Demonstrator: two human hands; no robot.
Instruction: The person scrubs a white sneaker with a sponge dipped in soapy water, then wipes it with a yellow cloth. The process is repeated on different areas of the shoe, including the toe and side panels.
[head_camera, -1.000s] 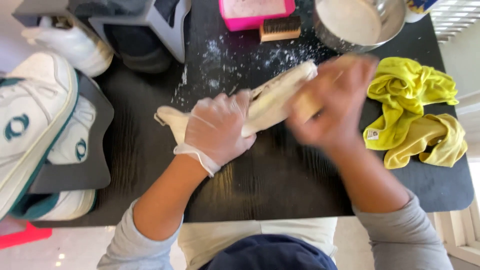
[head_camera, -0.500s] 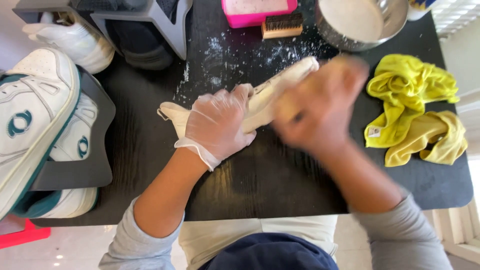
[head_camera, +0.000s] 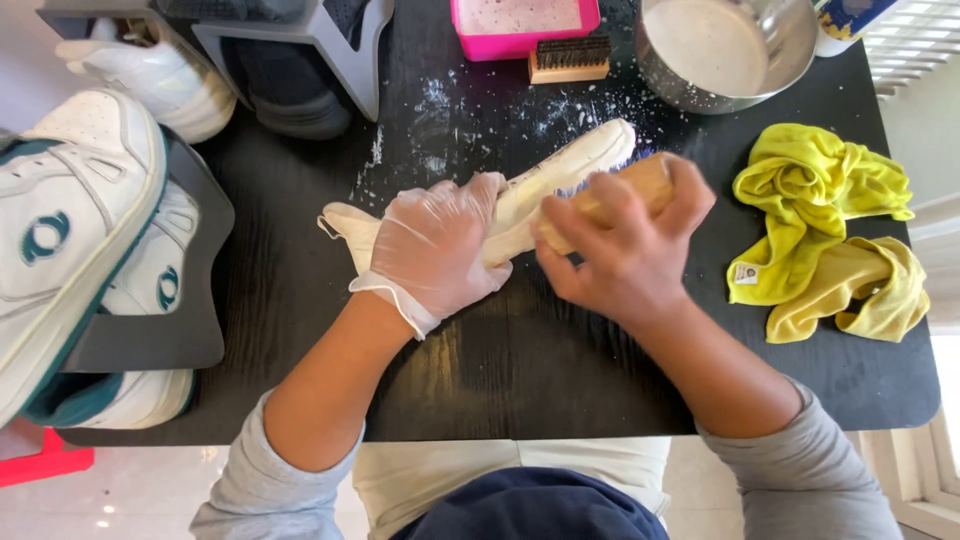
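A long cream-white shoe insole (head_camera: 578, 160) lies slanted on the black table (head_camera: 300, 300). My left hand (head_camera: 440, 250), in a clear thin glove, presses down on its near half and holds it flat. My right hand (head_camera: 620, 250), bare, is closed around a wooden scrub brush (head_camera: 640, 182) laid on the insole's far half. White foam flecks (head_camera: 560, 110) dot the table just beyond the insole.
A metal bowl of milky liquid (head_camera: 725, 45) stands at the back right, with a small wooden brush (head_camera: 570, 58) and a pink tray (head_camera: 525, 22) beside it. Yellow cloths (head_camera: 820, 230) lie crumpled at right. White sneakers (head_camera: 70, 220) rest on grey stands at left.
My right hand with the brush has slid back and forth along the insole and now sits lower, nearer my left hand. The left hand has stayed in place.
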